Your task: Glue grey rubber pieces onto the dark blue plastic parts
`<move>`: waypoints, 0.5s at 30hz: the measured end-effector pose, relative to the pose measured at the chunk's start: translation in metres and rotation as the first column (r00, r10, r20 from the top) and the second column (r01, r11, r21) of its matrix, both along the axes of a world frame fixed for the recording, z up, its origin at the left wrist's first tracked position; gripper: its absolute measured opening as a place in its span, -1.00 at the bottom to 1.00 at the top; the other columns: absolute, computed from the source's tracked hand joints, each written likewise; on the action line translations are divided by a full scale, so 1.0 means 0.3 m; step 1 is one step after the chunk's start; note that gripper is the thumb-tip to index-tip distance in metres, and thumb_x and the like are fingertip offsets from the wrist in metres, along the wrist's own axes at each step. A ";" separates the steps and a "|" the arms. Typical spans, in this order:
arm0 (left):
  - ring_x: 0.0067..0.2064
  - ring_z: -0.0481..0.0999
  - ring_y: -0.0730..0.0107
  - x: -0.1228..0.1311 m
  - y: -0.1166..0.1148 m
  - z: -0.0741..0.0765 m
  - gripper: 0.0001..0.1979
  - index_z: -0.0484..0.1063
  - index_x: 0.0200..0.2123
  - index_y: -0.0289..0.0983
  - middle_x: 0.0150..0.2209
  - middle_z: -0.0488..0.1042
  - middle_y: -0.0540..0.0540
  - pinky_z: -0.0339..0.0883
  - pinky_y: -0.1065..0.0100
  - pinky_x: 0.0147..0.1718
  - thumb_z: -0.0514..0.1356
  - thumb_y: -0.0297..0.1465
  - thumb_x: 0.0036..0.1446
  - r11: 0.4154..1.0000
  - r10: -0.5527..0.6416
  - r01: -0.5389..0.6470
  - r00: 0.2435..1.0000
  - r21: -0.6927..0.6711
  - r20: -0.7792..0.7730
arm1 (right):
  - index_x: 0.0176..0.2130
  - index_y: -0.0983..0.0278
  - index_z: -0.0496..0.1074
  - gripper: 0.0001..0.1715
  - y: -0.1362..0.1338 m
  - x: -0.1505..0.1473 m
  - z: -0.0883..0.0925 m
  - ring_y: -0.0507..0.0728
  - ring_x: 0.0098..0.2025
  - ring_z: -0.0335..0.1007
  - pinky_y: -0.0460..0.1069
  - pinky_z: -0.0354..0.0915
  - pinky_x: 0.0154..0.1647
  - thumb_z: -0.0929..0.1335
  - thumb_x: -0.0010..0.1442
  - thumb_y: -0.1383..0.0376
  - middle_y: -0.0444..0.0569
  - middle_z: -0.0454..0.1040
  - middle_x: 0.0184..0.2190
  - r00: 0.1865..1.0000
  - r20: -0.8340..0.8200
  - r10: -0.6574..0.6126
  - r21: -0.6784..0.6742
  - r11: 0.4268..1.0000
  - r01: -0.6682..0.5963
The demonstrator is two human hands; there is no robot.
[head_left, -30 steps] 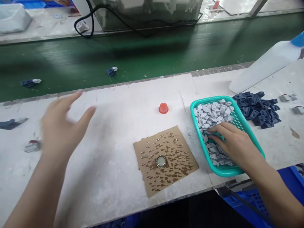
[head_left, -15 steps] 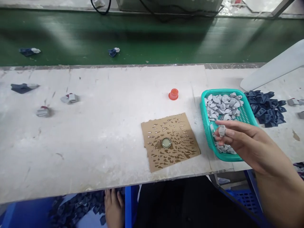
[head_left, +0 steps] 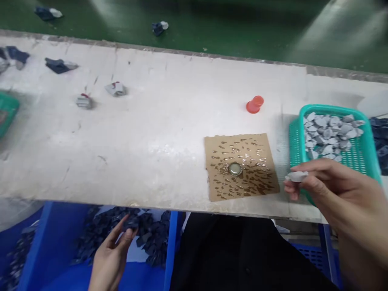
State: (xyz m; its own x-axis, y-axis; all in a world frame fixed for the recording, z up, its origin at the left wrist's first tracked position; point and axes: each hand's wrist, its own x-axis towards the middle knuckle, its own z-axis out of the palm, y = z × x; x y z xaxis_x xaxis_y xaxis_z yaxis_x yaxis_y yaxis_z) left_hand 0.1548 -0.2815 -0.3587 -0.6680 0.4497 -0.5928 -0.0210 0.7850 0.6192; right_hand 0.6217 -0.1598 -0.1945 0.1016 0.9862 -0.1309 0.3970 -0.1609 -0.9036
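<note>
Between the thumb and fingers of my right hand (head_left: 339,190) is a small light grey plastic part (head_left: 297,176), held beside the green basket (head_left: 295,137) of similar grey parts (head_left: 327,131). My left hand (head_left: 112,250) pinches a dark blue plastic part (head_left: 131,222) over the blue bin (head_left: 45,246), where many dark blue parts (head_left: 151,234) lie. A brown cardboard piece (head_left: 221,190), dotted with wet glossy streaks, lies on the table; a round bottle-cap-like disc (head_left: 235,169) sits on it.
A red cup-shaped piece (head_left: 255,104) stands behind the cardboard. Grey pieces (head_left: 85,101) and a dark-and-grey piece (head_left: 60,65) lie at left. Beyond the table edge, joined pieces (head_left: 159,28) rest on the green surface (head_left: 227,36). Another green basket (head_left: 7,113) shows at far left.
My left hand has come up from among the dark blue parts with one in its fingers. My right hand still holds the grey part, now turned differently. The view has shifted left and down.
</note>
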 end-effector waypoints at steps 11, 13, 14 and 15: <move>-0.10 0.59 -0.13 0.192 0.130 0.136 -0.70 0.56 -0.28 -0.21 -0.36 0.52 -0.12 0.42 -0.11 0.11 0.40 -0.27 -0.16 0.969 -0.246 0.234 0.924 -0.077 -0.292 | -0.02 0.24 0.54 -0.70 0.116 -0.133 -0.132 0.05 -0.21 0.56 -0.06 0.42 -0.10 0.46 0.30 0.54 -0.08 0.64 -0.21 0.672 0.722 0.164 0.417 0.671 -0.613; -0.06 0.56 -0.19 0.161 0.122 0.073 -0.77 0.53 -0.36 -0.21 -0.38 0.47 -0.14 0.36 -0.14 0.16 0.35 -0.38 -0.20 0.979 -0.204 0.196 0.927 -0.057 -0.315 | -0.05 0.24 0.55 -0.74 0.118 -0.144 -0.131 0.05 -0.21 0.56 -0.07 0.41 -0.10 0.45 0.31 0.52 -0.09 0.65 -0.21 0.668 0.728 0.153 0.418 0.673 -0.610; -0.05 0.55 -0.18 0.156 0.117 0.049 -0.76 0.51 -0.36 -0.21 -0.36 0.46 -0.14 0.37 -0.12 0.16 0.33 -0.40 -0.22 0.983 -0.181 0.182 0.935 -0.026 -0.305 | -0.06 0.24 0.55 -0.76 0.116 -0.145 -0.130 0.04 -0.22 0.57 -0.08 0.41 -0.10 0.44 0.32 0.52 -0.09 0.65 -0.22 0.665 0.731 0.150 0.419 0.670 -0.612; -0.07 0.56 -0.13 0.161 0.112 0.033 -0.74 0.51 -0.32 -0.21 -0.34 0.46 -0.14 0.40 -0.09 0.12 0.32 -0.40 -0.21 0.986 -0.153 0.165 0.946 0.015 -0.287 | -0.07 0.24 0.56 -0.78 0.114 -0.142 -0.130 0.04 -0.22 0.57 -0.08 0.41 -0.10 0.43 0.34 0.51 -0.10 0.66 -0.22 0.669 0.727 0.156 0.417 0.673 -0.611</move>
State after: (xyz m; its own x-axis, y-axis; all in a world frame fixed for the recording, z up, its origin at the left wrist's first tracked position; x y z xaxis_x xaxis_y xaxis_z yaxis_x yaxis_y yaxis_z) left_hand 0.2031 -0.2479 -0.3487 -0.7240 0.5826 -0.3694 0.2829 0.7391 0.6113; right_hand 0.5790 -0.1257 -0.2335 -0.4788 0.7742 0.4140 0.7471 0.6070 -0.2710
